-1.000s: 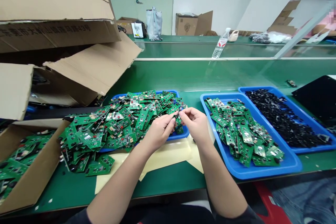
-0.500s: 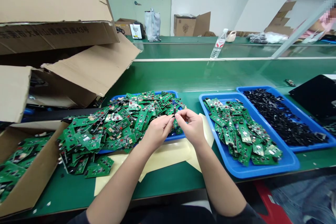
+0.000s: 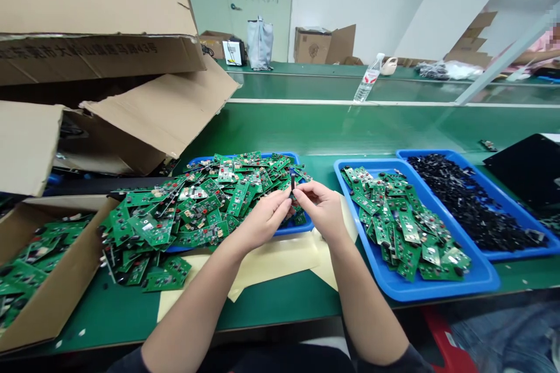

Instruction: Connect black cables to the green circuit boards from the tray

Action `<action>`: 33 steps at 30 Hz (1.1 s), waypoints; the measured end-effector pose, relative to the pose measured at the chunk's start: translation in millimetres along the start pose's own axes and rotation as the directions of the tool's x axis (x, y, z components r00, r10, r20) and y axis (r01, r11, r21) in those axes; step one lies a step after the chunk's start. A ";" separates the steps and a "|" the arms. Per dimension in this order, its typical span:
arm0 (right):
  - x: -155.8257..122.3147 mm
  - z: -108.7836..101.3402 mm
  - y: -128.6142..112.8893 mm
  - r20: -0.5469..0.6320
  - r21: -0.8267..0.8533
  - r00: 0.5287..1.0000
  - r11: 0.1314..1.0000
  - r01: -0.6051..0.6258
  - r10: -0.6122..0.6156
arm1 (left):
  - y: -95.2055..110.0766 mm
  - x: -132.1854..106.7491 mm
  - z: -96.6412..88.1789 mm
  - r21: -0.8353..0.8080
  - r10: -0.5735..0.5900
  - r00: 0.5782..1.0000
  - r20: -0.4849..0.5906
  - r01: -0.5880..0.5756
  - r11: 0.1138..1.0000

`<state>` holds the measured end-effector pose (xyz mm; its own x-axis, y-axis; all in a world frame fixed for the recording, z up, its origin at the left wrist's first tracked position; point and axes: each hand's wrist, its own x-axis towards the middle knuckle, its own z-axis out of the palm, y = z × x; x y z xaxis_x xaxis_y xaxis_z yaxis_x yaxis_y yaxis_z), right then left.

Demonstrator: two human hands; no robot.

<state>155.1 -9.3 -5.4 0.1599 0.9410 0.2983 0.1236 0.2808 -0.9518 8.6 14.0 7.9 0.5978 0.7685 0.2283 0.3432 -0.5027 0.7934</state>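
My left hand (image 3: 262,220) and my right hand (image 3: 324,208) meet over the front right edge of a blue tray (image 3: 301,224) heaped with green circuit boards (image 3: 205,204). Both pinch one small green circuit board (image 3: 291,205) between their fingertips, with a small black part (image 3: 292,178) sticking up from it. To the right, a second blue tray (image 3: 437,285) holds more green boards (image 3: 402,221). Beyond it, a third blue tray (image 3: 516,253) is full of small black parts (image 3: 468,198).
An open cardboard box (image 3: 52,297) with boards sits at the front left, and larger open cartons (image 3: 109,58) are stacked behind it. Yellowish paper sheets (image 3: 271,262) lie under my forearms. A water bottle (image 3: 366,78) stands on the far belt; another person's arm (image 3: 536,55) shows far right.
My hands have stayed together at the tray's edge, shifting slightly; the black part now stands up above my fingertips.
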 end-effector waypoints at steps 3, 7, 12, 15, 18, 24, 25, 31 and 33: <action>0.3 -1.3 0.6 0.046 0.002 0.999 1.000 -0.004 0.004 | -3.7 0.3 -2.4 0.007 -0.022 1.000 0.008 0.022 1.000; 1.2 -3.8 0.2 0.101 0.164 0.993 0.983 -0.077 0.061 | -8.6 -0.6 -1.0 -0.106 -0.060 0.992 -0.112 0.049 0.993; 2.7 -7.0 -4.3 0.177 0.330 0.950 0.894 -0.302 0.256 | -10.7 -1.8 0.5 -0.057 0.052 0.968 -0.245 -0.068 0.996; 1.2 -7.5 -6.0 0.310 0.288 0.904 0.877 -0.385 0.295 | -10.0 -2.0 -0.6 0.079 0.163 0.948 -0.275 -0.146 0.986; -1.0 -8.1 -5.7 0.350 0.306 0.897 0.872 -0.382 0.270 | -9.4 -2.3 -1.6 0.132 0.214 0.932 -0.293 -0.183 0.974; -0.5 -10.6 -0.8 0.427 0.350 0.864 0.832 -0.430 0.267 | -12.2 -3.7 -2.4 0.052 0.190 0.943 -0.272 -0.183 0.982; 0.2 -11.0 -0.5 0.432 0.346 0.861 0.832 -0.433 0.268 | -12.7 -3.9 -2.7 0.023 0.187 0.950 -0.252 -0.187 0.982; 3.3 -11.8 -4.9 0.381 0.269 0.886 0.886 -0.378 0.263 | -13.1 -3.6 -4.4 -0.093 0.142 0.977 -0.160 -0.158 0.983; 3.4 -11.4 -5.9 0.336 0.231 0.907 0.911 -0.340 0.254 | -12.5 -2.6 -4.1 -0.120 0.117 0.981 -0.155 -0.137 0.983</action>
<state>166.0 -9.9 2.1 -0.1522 0.9883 0.0052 -0.1680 -0.0207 -0.9856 -0.2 19.9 -0.3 0.5142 0.7563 0.4045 0.1685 -0.5515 0.8169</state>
